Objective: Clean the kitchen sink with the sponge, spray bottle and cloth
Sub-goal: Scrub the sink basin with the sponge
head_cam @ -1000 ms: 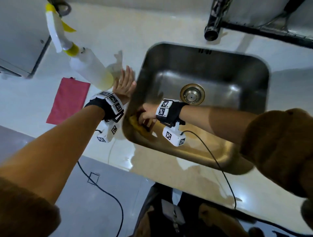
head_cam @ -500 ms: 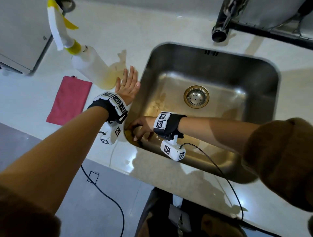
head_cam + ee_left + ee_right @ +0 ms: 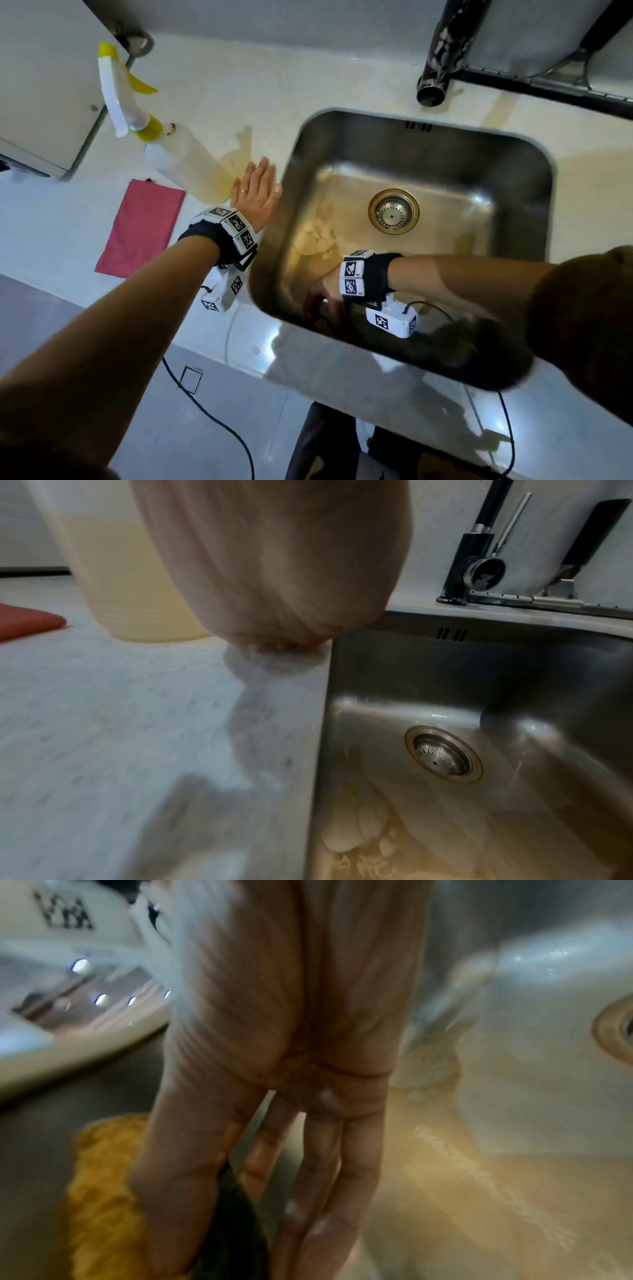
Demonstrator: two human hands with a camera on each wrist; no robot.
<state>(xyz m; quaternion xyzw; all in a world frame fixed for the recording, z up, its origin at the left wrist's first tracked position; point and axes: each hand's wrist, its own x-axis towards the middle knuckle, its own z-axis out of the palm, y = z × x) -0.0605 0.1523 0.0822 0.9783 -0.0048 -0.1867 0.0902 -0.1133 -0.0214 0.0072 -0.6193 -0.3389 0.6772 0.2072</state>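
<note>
The steel sink (image 3: 411, 147) (image 3: 514, 669) has brownish soapy streaks on its floor. My right hand (image 3: 329, 291) (image 3: 291, 1123) is low against the sink's near-left wall, blurred by motion. It holds the yellow sponge (image 3: 103, 1191), dark scrub side between thumb and fingers. My left hand (image 3: 257, 192) (image 3: 274, 561) rests flat on the counter beside the sink's left rim, fingers straight. Just left of it stands the spray bottle (image 3: 185, 164) (image 3: 137, 574) with yellowish liquid. The red cloth (image 3: 144, 226) (image 3: 27, 620) lies flat further left.
A black faucet (image 3: 442, 51) stands behind the sink, with a dark rail (image 3: 548, 85) running right. The drain strainer (image 3: 394, 211) sits mid-basin, and foam (image 3: 315, 240) lies left of it. A grey cabinet (image 3: 44, 85) occupies the far left. Wrist cables hang over the counter's front edge.
My right hand has dragged the sponge along the sink's near-left wall, toward the near corner. My left hand has stayed flat on the counter.
</note>
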